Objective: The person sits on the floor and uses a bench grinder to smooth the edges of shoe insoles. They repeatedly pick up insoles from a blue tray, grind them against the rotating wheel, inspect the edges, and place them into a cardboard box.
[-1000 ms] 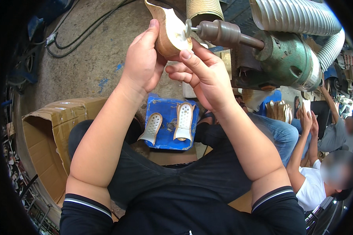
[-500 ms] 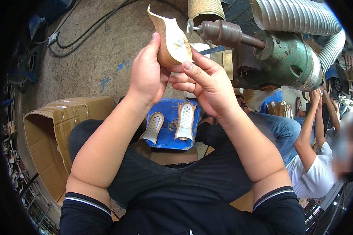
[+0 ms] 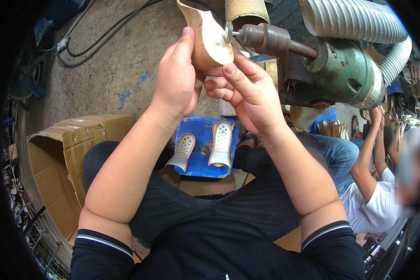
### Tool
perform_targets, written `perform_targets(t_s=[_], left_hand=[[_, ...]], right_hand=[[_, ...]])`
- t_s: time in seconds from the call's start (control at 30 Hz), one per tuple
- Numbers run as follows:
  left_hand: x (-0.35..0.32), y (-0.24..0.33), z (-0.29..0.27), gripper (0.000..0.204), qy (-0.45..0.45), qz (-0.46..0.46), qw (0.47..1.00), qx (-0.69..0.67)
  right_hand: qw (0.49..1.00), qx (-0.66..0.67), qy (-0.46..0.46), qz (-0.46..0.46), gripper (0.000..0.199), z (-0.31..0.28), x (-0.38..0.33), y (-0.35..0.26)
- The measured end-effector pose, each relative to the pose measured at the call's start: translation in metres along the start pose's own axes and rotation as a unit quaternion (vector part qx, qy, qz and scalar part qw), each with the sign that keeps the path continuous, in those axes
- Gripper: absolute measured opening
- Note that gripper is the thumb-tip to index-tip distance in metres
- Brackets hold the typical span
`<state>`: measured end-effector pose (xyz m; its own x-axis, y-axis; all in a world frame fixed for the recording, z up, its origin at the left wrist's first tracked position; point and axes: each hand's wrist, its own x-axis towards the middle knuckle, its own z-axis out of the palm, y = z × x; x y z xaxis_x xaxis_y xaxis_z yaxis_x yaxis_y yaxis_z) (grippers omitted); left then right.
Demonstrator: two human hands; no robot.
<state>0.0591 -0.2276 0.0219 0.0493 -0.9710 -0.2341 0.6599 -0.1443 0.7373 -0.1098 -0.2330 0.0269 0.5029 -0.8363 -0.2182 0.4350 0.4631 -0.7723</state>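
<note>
The left fingers (image 3: pixel 187 39) and right fingers (image 3: pixel 233 74) gripped the curved tan piece (image 3: pixel 205 42), close by the little wheel (image 3: pixel 228 32). If it slipped, the wheel might have scratched it or nipped a fingertip.

Soft, fairly bright light fills the middle; the pale face of the curved piece (image 3: pixel 213 41) washes out nearly white; tape (image 3: pixel 75 122) glints on the cardboard box (image 3: pixel 95 133), whose inside lies in shadow; dark trousers (image 3: pixel 186 198) lose detail; the fisheye rim bends edges, then blackens; a co-worker's head (image 3: pixel 409 170) is blurred.
</note>
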Motion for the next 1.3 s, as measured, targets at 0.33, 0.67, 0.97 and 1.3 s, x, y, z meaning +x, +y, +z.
perform_targets(t_s=[0.33, 0.67, 0.97, 1.3], left_hand=[[0.008, 0.002, 0.004, 0.049, -0.002, 0.020, 0.999, -0.026], [0.013, 0.002, 0.002, 0.048, -0.001, 0.041, 0.999, -0.005], [0.014, 0.003, -0.003, 0.047, -0.011, 0.056, 0.998, -0.006], [0.016, 0.003, 0.001, 0.048, 0.000, 0.089, 0.996, 0.009]], right_hand=[[1.000, -0.023, -0.001, -0.018, 0.049, 0.000, 0.009, 0.004], [1.000, 0.015, 0.005, -0.016, 0.049, 0.000, 0.013, 0.004], [1.000, 0.009, 0.008, -0.021, 0.043, -0.001, 0.017, 0.006], [0.999, 0.013, -0.001, -0.036, 0.042, -0.002, 0.021, 0.008]])
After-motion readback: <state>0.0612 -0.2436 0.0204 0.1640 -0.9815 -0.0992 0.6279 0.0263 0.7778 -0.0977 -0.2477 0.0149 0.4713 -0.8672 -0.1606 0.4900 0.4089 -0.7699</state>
